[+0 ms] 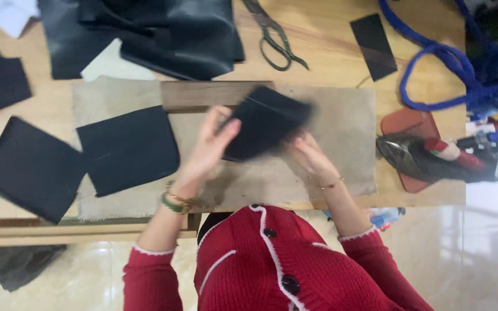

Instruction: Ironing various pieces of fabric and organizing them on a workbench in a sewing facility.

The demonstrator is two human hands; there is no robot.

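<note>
Both hands are pinching the dark leather piece between them, left hand gripping its near-left edge, right hand underneath, long axis tilting up-right.

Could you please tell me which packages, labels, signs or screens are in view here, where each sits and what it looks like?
No signs or screens show.
Dark shiny plastic bag: right side of the table, on a reddish-brown mat, crumpled.
Red and white tube-like item: on that bag; too blurred to identify.
</note>
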